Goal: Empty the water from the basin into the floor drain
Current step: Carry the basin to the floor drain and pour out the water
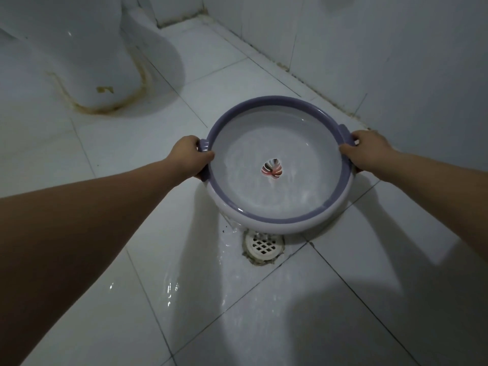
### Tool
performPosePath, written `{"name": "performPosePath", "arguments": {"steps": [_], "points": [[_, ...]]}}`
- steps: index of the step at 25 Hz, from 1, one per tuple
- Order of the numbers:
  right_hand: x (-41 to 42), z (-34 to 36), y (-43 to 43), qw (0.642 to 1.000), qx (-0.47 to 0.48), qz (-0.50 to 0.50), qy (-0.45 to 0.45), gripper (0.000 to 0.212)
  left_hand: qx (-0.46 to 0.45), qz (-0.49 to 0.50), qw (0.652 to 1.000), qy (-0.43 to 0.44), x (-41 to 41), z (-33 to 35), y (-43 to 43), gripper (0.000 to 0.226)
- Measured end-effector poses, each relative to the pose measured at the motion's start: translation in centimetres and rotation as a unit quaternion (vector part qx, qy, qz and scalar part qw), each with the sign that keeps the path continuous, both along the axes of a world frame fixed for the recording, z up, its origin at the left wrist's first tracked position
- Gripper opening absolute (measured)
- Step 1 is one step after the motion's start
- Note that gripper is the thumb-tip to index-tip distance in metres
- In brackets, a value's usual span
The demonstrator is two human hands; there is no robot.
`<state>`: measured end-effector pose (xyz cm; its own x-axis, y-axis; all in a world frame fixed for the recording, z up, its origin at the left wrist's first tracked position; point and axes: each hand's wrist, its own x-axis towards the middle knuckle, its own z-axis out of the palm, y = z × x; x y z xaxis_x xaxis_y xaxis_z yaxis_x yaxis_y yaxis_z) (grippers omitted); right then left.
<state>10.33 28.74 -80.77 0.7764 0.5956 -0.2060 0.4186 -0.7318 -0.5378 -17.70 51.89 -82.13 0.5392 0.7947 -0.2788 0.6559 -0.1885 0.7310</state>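
Pouring seems under way in the head view: the basin (274, 221) hangs just above and beyond the drain (264, 245), tilted toward it, with water (290, 196) gathered at the low side. The left hand (190, 157) and right hand (367, 151) grip its opposite sides, fingers curled round. The floor (184, 286) left of the drain is wet. The next move calls for a steeper tilt, keeping the lip over the drain.

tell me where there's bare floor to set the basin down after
Bare floor lies between the toilet and the left hand, and more on the near right, below the right hand. It is tight between the basin and the wall, and around the drain, where water spreads.
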Motion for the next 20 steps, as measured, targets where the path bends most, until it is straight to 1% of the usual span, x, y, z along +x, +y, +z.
{"name": "performPosePath", "arguments": {"steps": [4, 8, 12, 17, 20], "points": [[0.04, -0.2, 0.07, 1.0, -0.004, -0.005, 0.002, 0.03, -0.004, -0.001, 1.0, 0.004, -0.18, 0.19, -0.21, 0.023], [-0.07, -0.13, 0.14, 1.0, -0.01, -0.013, 0.002, 0.033, -0.007, 0.003, 1.0, -0.007, -0.27, 0.1, -0.16, 0.021], [0.03, -0.12, 0.07, 1.0, 0.006, -0.012, 0.002, 0.034, 0.0, 0.014, 1.0, 0.007, 0.04, 0.15, -0.25, 0.026], [-0.29, 0.1, 0.1, 1.0, 0.0, -0.016, -0.006, 0.034, -0.007, 0.03, 1.0, -0.008, -0.02, -0.11, -0.4, 0.018], [-0.39, 0.15, 0.1, 1.0, 0.0, -0.018, -0.004, 0.033, 0.005, 0.036, 0.999, 0.003, 0.02, -0.13, -0.55, 0.016]]}}
